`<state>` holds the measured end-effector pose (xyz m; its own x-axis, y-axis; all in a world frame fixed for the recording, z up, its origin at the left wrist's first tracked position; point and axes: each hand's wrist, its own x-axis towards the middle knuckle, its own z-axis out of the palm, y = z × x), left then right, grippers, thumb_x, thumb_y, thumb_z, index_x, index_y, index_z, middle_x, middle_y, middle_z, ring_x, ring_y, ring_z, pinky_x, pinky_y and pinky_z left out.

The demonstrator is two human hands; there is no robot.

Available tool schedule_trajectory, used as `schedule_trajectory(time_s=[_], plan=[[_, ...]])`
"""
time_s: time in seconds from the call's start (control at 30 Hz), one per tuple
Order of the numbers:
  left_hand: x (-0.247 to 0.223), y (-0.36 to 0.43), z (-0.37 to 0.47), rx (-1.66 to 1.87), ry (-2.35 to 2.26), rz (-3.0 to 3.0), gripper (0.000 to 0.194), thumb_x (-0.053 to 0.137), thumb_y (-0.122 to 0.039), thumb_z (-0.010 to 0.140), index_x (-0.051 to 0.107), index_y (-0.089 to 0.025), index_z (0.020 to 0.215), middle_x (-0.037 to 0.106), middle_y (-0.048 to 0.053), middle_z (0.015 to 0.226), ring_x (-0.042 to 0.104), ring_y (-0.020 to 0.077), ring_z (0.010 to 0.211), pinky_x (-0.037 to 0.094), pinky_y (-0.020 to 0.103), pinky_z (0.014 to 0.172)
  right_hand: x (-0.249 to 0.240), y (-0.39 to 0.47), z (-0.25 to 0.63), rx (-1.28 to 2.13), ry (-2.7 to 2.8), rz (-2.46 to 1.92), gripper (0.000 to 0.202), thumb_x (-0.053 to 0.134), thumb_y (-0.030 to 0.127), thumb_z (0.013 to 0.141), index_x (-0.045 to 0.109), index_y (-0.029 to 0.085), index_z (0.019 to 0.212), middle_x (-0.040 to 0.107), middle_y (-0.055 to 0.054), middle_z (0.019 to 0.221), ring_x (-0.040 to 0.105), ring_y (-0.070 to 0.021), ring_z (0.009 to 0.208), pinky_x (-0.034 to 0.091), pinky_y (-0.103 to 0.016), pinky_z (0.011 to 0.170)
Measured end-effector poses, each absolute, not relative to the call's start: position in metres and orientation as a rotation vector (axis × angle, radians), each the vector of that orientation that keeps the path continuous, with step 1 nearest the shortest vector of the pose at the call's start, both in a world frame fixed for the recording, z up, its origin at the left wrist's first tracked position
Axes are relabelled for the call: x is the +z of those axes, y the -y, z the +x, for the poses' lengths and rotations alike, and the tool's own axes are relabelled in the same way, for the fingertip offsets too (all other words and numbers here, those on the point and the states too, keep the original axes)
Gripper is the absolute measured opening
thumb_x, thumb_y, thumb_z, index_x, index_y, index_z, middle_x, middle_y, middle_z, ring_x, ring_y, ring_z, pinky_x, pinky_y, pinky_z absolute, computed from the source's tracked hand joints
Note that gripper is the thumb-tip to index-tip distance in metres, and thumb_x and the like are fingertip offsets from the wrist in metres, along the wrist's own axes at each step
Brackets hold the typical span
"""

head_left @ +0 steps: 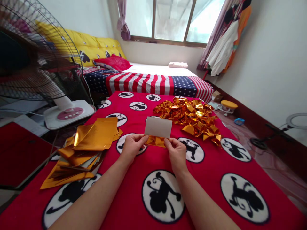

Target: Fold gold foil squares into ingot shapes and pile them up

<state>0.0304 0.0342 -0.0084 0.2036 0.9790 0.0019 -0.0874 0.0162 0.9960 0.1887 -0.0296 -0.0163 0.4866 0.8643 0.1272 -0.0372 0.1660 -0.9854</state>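
A sheet of gold foil paper (158, 127) is held between my two hands, its pale grey back facing me and its near edge folded over to show a gold strip. My left hand (134, 145) pinches the left end of that fold between thumb and fingers. At the right end, my right hand (176, 150) pinches it the same way. To the left lies a loose stack of flat gold foil sheets (93, 134). Beyond my right hand spreads a heap of folded gold foil pieces (192, 113).
A red cloth with monkey patterns (203, 191) covers the table. On the left stands an electric fan (69, 113), its blades blurred. Behind the table is a bed with a stars-and-stripes cover (144, 82). A small yellow stool (229, 104) and a black stand (266, 135) are on the floor at right.
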Motion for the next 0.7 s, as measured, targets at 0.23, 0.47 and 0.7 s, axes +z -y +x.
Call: schedule_trajectory(time_s=[0.23, 0.47, 0.7], plan=[[-0.0087, -0.0350, 0.0300, 1.095, -1.005, 1.248, 0.039, 0.078, -0.046, 0.064, 0.077, -0.012, 0.082, 0.072, 0.005, 0.067, 0.051, 0.0075, 0.048, 0.039, 0.017, 0.045, -0.0149, 0.0303, 0.1881, 0.765, 0.848, -1.239, 0.028, 0.070, 0.042, 0.074, 0.067, 0.015, 0.073, 0.067, -0.001, 0.067, 0.058, -0.0146, 0.064, 0.046, -0.025, 0.064], [-0.0070, -0.0343, 0.0311, 1.101, -0.996, 1.248, 0.038, 0.080, -0.045, 0.061, 0.077, -0.012, 0.079, 0.072, 0.005, 0.066, 0.049, 0.0070, 0.047, 0.037, 0.017, 0.045, -0.0130, 0.0312, 0.1877, 0.779, 0.833, -1.207, 0.029, 0.068, 0.041, 0.078, 0.063, 0.015, 0.068, 0.061, 0.001, 0.064, 0.052, -0.0113, 0.061, 0.042, -0.023, 0.061], [-0.0097, -0.0344, 0.0301, 1.090, -1.011, 1.273, 0.037, 0.077, -0.046, 0.065, 0.077, -0.012, 0.077, 0.065, 0.002, 0.056, 0.045, 0.0061, 0.045, 0.033, 0.017, 0.043, -0.0140, 0.0319, 0.1886, 0.738, 0.864, -1.234, 0.031, 0.067, 0.041, 0.078, 0.059, 0.015, 0.062, 0.050, 0.005, 0.057, 0.040, -0.0087, 0.055, 0.035, -0.022, 0.056]])
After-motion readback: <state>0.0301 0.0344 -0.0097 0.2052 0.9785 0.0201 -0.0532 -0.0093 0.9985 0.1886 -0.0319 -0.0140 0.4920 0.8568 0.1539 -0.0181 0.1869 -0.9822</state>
